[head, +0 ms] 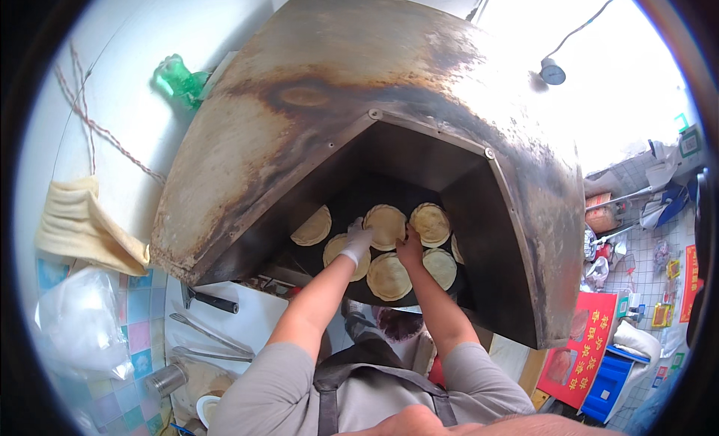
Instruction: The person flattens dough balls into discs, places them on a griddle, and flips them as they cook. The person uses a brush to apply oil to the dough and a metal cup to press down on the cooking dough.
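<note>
Several round flatbreads with crimped edges lie on a dark griddle plate (354, 295) inside a hooded metal oven. My left hand (357, 240), in a white glove, touches the left edge of the upper middle flatbread (385, 227). At that bread's right edge are the fingers of my bare right hand (409, 246). A browner flatbread (430, 225) lies to the right of it. Below my right hand are two paler ones, a lower middle flatbread (388, 276) and a lower right flatbread (440, 268). Partly under my left wrist is another flatbread (337, 255); one more (312, 227) shows at the far left.
The stained metal hood (224, 172) surrounds the opening. Metal tongs (210, 335) and a black-handled scraper (216, 301) lie on the left counter near a metal canister (167, 380). A cloth (90, 225) hangs at left. A blue plastic bin (609, 382) stands at lower right.
</note>
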{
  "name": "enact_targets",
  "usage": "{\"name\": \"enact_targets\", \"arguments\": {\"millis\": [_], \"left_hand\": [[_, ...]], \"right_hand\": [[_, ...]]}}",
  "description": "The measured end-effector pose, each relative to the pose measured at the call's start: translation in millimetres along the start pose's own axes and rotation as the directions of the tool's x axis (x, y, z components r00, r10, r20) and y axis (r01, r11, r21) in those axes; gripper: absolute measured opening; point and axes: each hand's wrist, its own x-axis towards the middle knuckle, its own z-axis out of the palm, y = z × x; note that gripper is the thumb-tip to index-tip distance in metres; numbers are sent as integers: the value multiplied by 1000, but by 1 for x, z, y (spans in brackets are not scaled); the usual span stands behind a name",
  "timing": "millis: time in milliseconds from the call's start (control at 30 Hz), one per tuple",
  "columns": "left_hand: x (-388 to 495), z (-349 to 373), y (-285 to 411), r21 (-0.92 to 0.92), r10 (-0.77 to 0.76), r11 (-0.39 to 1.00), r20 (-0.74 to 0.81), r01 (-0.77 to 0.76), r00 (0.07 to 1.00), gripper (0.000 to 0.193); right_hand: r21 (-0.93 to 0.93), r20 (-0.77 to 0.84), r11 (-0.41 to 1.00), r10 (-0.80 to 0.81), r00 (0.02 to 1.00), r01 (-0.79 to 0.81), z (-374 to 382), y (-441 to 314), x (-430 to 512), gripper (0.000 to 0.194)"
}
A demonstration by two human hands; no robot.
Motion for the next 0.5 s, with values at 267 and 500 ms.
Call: {"name": "enact_targets", "arguments": {"millis": [267, 500], "left_hand": [[-138, -120, -71, -611, 9, 787, 145, 83, 989, 32], [-272, -236, -154, -790, -192, 613, -140, 7, 971, 32]], "right_hand": [[-604, 173, 636, -483, 858, 480, -4, -6, -30, 36], [-58, 148, 657, -739, 657, 752, 43, -179, -94, 29]]}}
